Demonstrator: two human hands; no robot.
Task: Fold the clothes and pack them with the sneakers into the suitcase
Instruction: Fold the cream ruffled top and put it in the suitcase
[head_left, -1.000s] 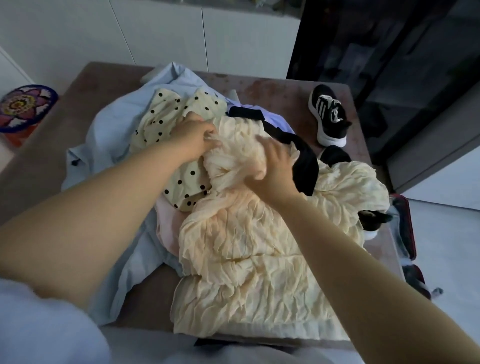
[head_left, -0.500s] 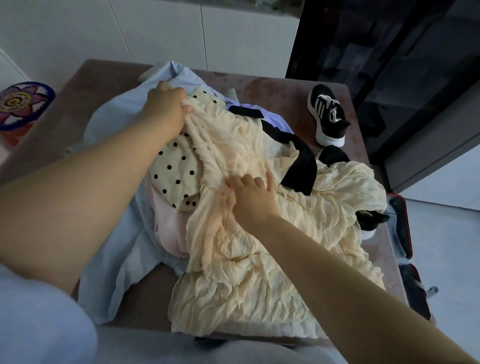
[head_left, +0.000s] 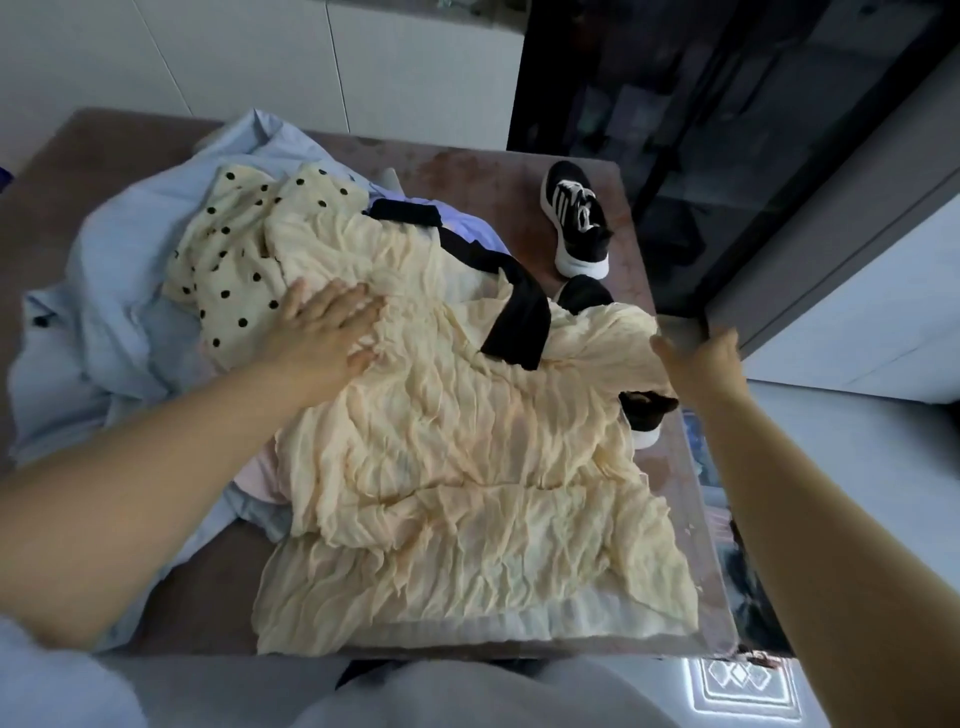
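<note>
A cream crinkled garment (head_left: 457, 467) lies spread over a heap of clothes on the brown table (head_left: 519, 166). My left hand (head_left: 327, 332) presses flat on its upper left part. At the table's right edge my right hand (head_left: 701, 364) grips the garment's right corner, which is lifted a little. A black strip of cloth (head_left: 519, 322) lies across the garment's top. One black-and-white sneaker (head_left: 576, 223) stands at the back right. The second sneaker (head_left: 644, 415) is mostly hidden under the cream cloth. Part of the suitcase (head_left: 698, 447) shows on the floor to the right.
Under the cream garment lie a polka-dot piece (head_left: 234, 249), a light blue garment (head_left: 114, 291) hanging off the left side, and a pink one (head_left: 254, 473). Dark glass cabinets (head_left: 727, 130) stand behind the table on the right. A patterned mat (head_left: 737, 686) lies on the floor.
My left hand let go of the top edge and came down flat on the cream garment. My right hand left the middle and moved right to the garment's corner.
</note>
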